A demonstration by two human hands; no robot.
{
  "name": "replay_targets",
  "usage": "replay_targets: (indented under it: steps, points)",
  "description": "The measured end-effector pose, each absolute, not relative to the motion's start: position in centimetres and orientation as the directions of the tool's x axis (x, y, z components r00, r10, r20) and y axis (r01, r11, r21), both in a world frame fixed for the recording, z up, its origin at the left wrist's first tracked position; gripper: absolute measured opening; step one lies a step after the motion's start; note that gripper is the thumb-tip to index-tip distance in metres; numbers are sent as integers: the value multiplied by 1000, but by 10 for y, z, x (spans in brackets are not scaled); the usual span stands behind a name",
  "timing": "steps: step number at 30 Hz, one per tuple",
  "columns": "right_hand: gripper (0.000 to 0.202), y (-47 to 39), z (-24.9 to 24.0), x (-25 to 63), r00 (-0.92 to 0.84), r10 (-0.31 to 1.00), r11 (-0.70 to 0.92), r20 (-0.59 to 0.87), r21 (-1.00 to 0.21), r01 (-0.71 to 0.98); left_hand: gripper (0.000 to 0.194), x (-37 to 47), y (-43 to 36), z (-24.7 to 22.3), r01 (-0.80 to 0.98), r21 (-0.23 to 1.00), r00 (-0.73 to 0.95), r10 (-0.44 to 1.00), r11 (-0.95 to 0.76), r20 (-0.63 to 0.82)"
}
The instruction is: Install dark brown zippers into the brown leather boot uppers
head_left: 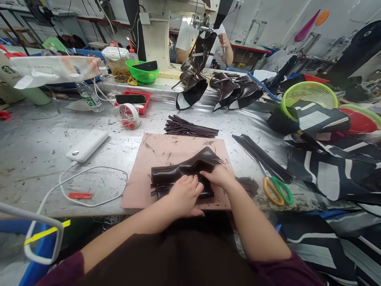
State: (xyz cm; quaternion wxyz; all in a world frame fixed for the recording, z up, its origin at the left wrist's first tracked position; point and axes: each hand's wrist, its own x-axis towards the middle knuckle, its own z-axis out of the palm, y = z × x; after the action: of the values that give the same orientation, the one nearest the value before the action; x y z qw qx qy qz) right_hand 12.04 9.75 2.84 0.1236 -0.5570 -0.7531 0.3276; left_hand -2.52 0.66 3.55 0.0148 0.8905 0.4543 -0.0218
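Observation:
A dark brown leather boot upper (181,167) lies sideways on a pink board (143,155) in front of me. Along its lower part runs a dark zipper strip (160,188). My left hand (186,194) is closed on the upper's near side, fingers bent over the leather and thumb low at the board's front edge. At the upper's right end, my right hand (218,176) pinches the leather, its fingertips close to those of my left hand. What lies under the fingers is hidden.
Dark zipper strips (190,128) lie behind the board, more (262,157) to the right beside scissors (276,190). A white power bank (87,146) with a looped cable sits left. Finished-looking uppers (193,83) hang by a sewing machine (157,43); a person sits beyond. Cut pieces (330,171) pile up right.

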Motion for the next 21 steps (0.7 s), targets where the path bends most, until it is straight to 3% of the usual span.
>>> replay_targets:
  steps: [8, 16, 21]
  points:
    - [39, 120, 40, 137, -496, 835, 158, -236, -761, 629, 77, -21, 14, 38, 835, 76, 548, 835, -544, -48]
    - [40, 145, 40, 138, -571, 789, 200, -227, -783, 589, 78, -18, 17, 35, 830, 107, 556, 828, -548, -75]
    - [40, 146, 38, 141, -583, 779, 258, -231, -730, 633, 77, -18, 17, 39, 839, 131, 543, 830, -528, -130]
